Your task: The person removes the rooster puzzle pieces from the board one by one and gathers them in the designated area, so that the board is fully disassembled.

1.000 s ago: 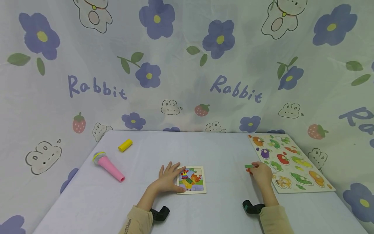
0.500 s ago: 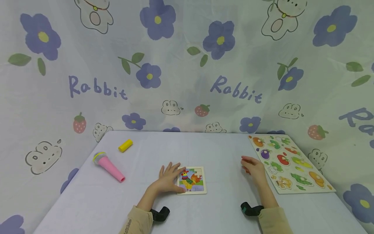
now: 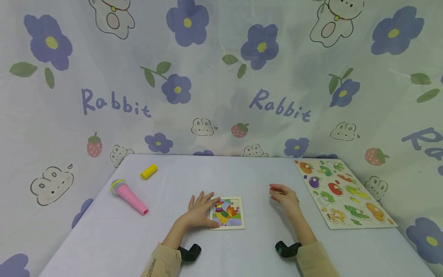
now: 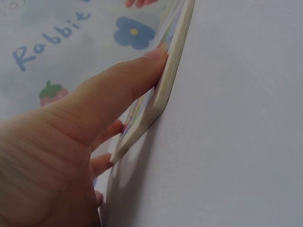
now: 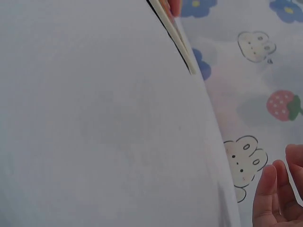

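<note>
A small square puzzle (image 3: 235, 229) with a pale frame and a rooster picture lies on the white table in the head view. My left hand (image 3: 199, 213) rests on its left side, fingers spread; the left wrist view shows the thumb (image 4: 137, 71) pressing on the frame's edge. My right hand (image 3: 288, 200) is above the table right of the puzzle, thumb and fingers close together. A thin brownish edge of a puzzle piece (image 3: 278, 192) shows between its fingertips; the rest is hidden. In the right wrist view, the fingertips (image 5: 266, 176) appear at the lower right.
A board of vegetable pictures (image 3: 346, 192) lies at the table's right side. On the left are a pink toy microphone (image 3: 131, 198) and a yellow cylinder (image 3: 149, 172). A printed cloth (image 3: 221, 77) hangs behind the table. Each wrist wears a black camera.
My right hand has moved left from beside the vegetable board toward the puzzle. The green and red piece seen in its fingers earlier is now mostly hidden. My left hand stays put.
</note>
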A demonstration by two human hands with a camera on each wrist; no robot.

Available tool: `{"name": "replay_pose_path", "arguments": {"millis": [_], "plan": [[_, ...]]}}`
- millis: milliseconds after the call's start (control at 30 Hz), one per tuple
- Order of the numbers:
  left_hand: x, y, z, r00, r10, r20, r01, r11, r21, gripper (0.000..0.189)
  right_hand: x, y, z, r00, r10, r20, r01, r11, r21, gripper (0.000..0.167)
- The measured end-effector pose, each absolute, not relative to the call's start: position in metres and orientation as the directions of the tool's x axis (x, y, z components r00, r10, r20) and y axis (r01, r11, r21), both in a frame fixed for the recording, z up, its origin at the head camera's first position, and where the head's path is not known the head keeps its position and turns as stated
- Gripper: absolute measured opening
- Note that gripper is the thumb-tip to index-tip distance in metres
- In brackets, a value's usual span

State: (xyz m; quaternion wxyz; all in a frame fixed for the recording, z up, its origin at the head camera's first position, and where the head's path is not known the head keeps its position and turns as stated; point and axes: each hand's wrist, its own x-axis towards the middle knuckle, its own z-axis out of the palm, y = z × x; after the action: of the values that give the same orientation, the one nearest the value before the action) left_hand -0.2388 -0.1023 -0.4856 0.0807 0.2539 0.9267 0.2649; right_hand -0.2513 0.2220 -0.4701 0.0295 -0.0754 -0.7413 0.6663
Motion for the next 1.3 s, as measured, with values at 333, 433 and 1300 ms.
{"name": "replay_pose_path", "arguments": {"millis": [333, 433, 1300], "plan": [[-0.238, -0.103, -0.485, -0.859, 0.512, 0.001, 0.428, 0.717, 0.55, 0.085, -0.253, 0.195, -0.471, -0.994, 0.102, -0.039, 0.051, 0.117, -0.992, 0.032], [-0.239, -0.102, -0.485, -0.859, 0.512, 0.005, 0.428, 0.714, 0.554, 0.084, -0.253, 0.188, -0.471, -0.996, 0.083, -0.023, 0.033, 0.117, -0.993, 0.032], [-0.237, -0.102, -0.482, -0.86, 0.511, 0.013, 0.422, 0.695, 0.582, 0.074, -0.252, 0.14, -0.477, -1.0, -0.02, -0.014, 0.01, 0.192, -0.981, 0.026]]}}
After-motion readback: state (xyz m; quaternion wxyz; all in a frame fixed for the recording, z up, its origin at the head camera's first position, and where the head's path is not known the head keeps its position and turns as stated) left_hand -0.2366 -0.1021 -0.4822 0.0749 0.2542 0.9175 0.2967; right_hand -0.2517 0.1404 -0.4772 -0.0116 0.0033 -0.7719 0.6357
